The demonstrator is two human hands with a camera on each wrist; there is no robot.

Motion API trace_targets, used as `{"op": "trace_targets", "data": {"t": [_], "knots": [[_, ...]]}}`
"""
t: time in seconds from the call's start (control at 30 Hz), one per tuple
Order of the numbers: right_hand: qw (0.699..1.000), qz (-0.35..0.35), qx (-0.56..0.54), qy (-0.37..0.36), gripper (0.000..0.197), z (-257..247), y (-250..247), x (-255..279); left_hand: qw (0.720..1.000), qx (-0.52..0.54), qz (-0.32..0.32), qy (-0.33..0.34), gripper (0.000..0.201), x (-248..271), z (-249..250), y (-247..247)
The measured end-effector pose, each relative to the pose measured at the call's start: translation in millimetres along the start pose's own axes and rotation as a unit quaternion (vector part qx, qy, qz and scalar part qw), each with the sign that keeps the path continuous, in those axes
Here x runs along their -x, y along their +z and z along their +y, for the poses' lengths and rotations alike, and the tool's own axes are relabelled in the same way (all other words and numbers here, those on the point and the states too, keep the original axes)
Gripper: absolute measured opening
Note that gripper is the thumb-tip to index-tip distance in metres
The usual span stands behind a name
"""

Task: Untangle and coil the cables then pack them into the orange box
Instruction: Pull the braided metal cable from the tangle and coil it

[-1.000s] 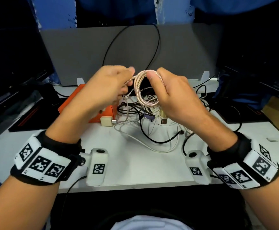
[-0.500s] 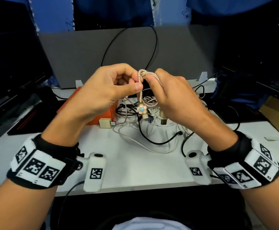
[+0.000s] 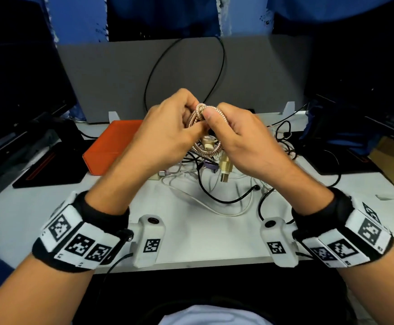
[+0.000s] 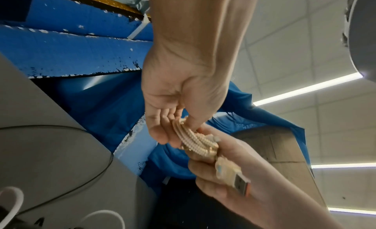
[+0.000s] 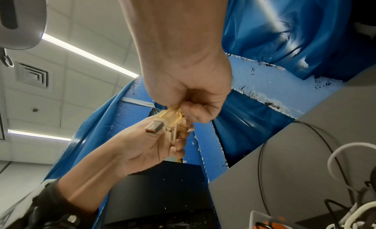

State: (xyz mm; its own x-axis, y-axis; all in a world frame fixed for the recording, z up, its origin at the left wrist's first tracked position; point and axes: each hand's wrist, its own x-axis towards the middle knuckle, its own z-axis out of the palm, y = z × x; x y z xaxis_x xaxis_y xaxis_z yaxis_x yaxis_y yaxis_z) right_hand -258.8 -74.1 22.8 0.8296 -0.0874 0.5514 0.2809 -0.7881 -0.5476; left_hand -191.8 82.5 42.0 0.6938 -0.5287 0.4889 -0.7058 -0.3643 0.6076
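Observation:
I hold a rose-gold braided cable (image 3: 205,148), wound into a small coil, above the table between both hands. My left hand (image 3: 172,132) pinches its top from the left, and my right hand (image 3: 236,137) grips it from the right, thumb on the strands. A gold USB plug (image 3: 224,170) hangs below the coil. The left wrist view shows the coil (image 4: 195,140) and the plug (image 4: 238,181) lying on the right hand's fingers. The right wrist view shows the plug (image 5: 154,127) between the hands. The orange box (image 3: 111,146) lies shut on the table behind my left hand.
A tangle of black and white cables (image 3: 214,193) lies on the white table (image 3: 203,235) under my hands. A grey board (image 3: 121,78) stands at the back with a black cable looped against it. Dark monitors (image 3: 15,78) flank both sides.
My left hand has moved in against the coil and brought the loose cable end to its top. The small connector that dangled free half a second ago now sits inside the coil.

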Motion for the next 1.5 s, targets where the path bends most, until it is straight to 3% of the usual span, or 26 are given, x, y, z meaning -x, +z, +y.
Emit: {"op": "trace_targets", "data": {"t": [0.07, 0.2, 0.3, 0.4, 0.53, 0.63, 0.7, 0.83, 0.9, 0.97, 1.1, 1.2, 1.3, 1.37, 1.43, 1.5], "knots": [[1.000, -0.006, -0.006, 0.001, 0.042, 0.0, 4.9, -0.6, 0.996, -0.076, 0.041, 0.009, 0.010, -0.5, -1.4, 5.5], [1.000, -0.017, -0.010, 0.006, 0.041, 2.0, 6.2, -1.8, 0.989, -0.127, 0.072, 0.035, 0.002, 1.4, -0.7, 5.4], [1.000, -0.026, 0.011, -0.001, 0.040, 1.5, 6.7, -1.8, 0.976, -0.186, 0.096, 0.057, 0.004, 2.2, -2.7, 8.4], [0.998, -0.044, 0.038, -0.025, 0.037, -2.9, 8.3, 1.2, 0.968, -0.226, 0.105, 0.040, 0.015, 3.5, -2.9, 8.7], [0.997, -0.050, 0.052, -0.036, 0.037, -2.4, 3.9, 0.6, 0.971, -0.238, 0.026, 0.016, 0.011, -0.5, -8.0, -1.6], [0.998, -0.031, 0.044, -0.024, 0.040, 3.6, -4.7, -4.2, 0.970, -0.232, -0.032, 0.061, 0.041, -5.2, -13.9, -8.8], [0.999, -0.013, 0.028, -0.011, 0.042, 7.5, -9.2, -7.1, 0.977, -0.181, -0.073, 0.080, 0.051, -5.4, -13.8, -13.1], [1.000, -0.004, 0.016, -0.005, 0.043, 11.3, -8.5, -8.6, 0.986, 0.011, -0.163, -0.045, 0.069, -5.1, -14.9, -19.4], [1.000, -0.005, 0.015, -0.004, 0.042, 10.7, -4.4, -8.2, 0.977, 0.138, -0.147, -0.064, 0.070, -5.6, -10.3, -16.7], [1.000, -0.007, 0.010, -0.007, 0.042, 8.6, -1.6, -7.4, 0.971, 0.199, -0.112, -0.067, 0.062, -3.7, -3.3, -9.4], [1.000, -0.017, -0.003, -0.012, 0.045, 4.2, 0.6, -5.7, 0.998, 0.037, -0.031, 0.045, 0.044, 1.1, -0.3, 4.0], [0.998, -0.042, -0.044, -0.006, 0.046, 4.9, -1.4, -5.4, 0.995, -0.054, 0.000, 0.088, 0.038, -1.3, -5.1, 0.9], [0.975, -0.113, -0.184, 0.044, 0.031, 7.0, -19.1, -6.7, 0.993, -0.069, 0.034, 0.091, 0.032, -4.8, -8.5, -3.1], [0.964, -0.149, -0.215, 0.043, 0.019, 11.5, -32.3, -8.1, 0.991, -0.072, 0.055, 0.098, 0.031, -6.1, -9.9, -7.4], [0.971, -0.147, -0.187, 0.012, 0.015, 15.5, -37.2, -9.7, 0.990, -0.061, 0.062, 0.108, 0.031, -6.2, -9.1, -10.3], [0.977, -0.103, -0.187, 0.006, 0.009, 18.1, -34.9, -11.9, 0.993, -0.012, 0.051, 0.110, 0.032, -5.4, -6.4, -8.4]]}}
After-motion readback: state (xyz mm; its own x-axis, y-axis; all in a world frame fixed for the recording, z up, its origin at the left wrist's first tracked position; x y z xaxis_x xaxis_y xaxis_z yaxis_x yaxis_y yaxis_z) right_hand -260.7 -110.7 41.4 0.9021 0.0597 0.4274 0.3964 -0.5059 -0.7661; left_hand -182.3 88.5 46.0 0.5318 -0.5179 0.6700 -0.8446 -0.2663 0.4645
